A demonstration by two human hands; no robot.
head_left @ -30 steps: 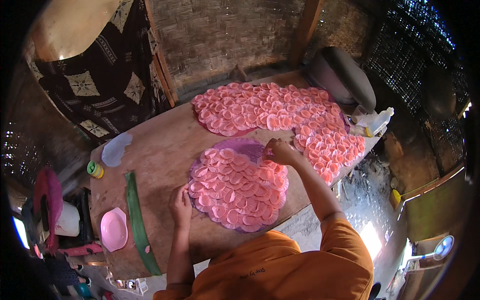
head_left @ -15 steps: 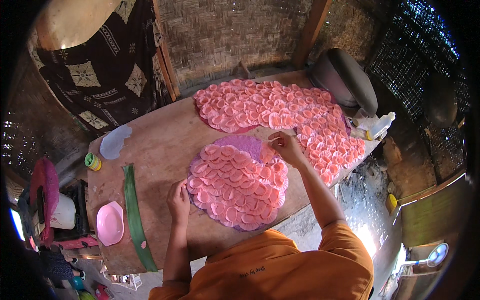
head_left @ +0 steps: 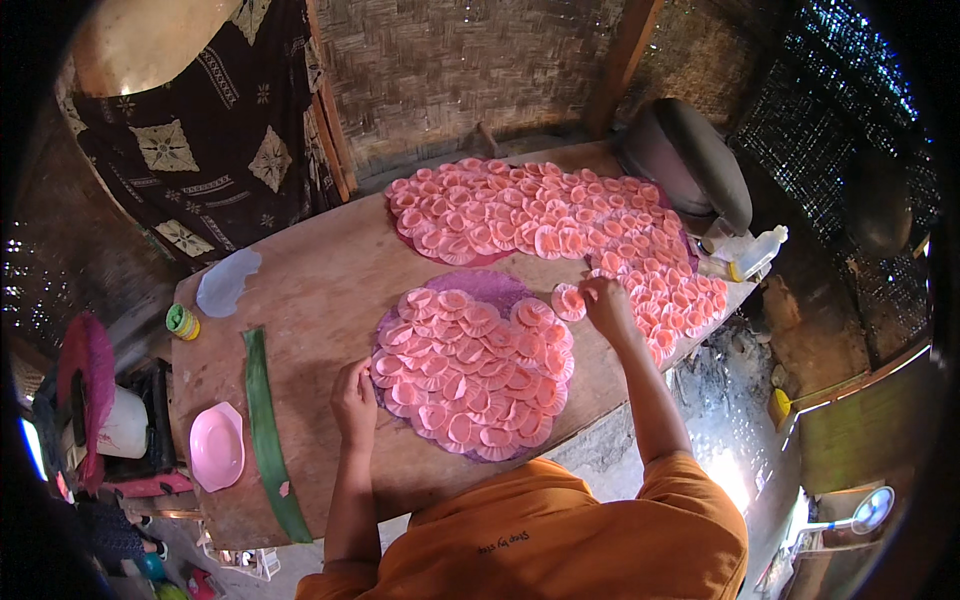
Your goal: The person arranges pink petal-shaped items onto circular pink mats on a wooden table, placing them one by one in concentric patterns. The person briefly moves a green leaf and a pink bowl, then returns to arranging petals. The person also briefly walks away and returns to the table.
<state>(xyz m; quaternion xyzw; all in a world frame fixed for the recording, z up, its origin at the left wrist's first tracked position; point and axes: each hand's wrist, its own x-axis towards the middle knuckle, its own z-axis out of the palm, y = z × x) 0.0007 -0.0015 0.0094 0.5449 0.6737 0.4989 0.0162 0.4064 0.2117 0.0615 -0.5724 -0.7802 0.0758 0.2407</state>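
Note:
A purple round mat (head_left: pixel 520 284) lies on the wooden table, mostly covered by overlapping pink frilled discs (head_left: pixel 470 350). At its left rim is my left hand (head_left: pixel 355 402), fingers curled, with the fingertips at the mat's edge. My right hand (head_left: pixel 607 305) is beyond the mat's right side, over bare wood between the two groups of discs. Its pinched fingers hold a single pink frilled disc (head_left: pixel 568 302) by the edge. Farther back, a second, larger spread of similar pink discs (head_left: pixel 530 205) covers the table's far right part on a darker pink base.
To the left lie a long green leaf strip (head_left: pixel 268 440), a pink oval dish (head_left: pixel 217 447), a small green-topped jar (head_left: pixel 182 322) and a pale sheet (head_left: pixel 228 282). A large dark pot (head_left: pixel 690 160) and a white bottle (head_left: pixel 760 253) stand at the far right edge.
My right hand has moved to the right, from the mat's upper right edge toward the larger spread, and a whole pink disc now shows at its fingers. My left hand stays put.

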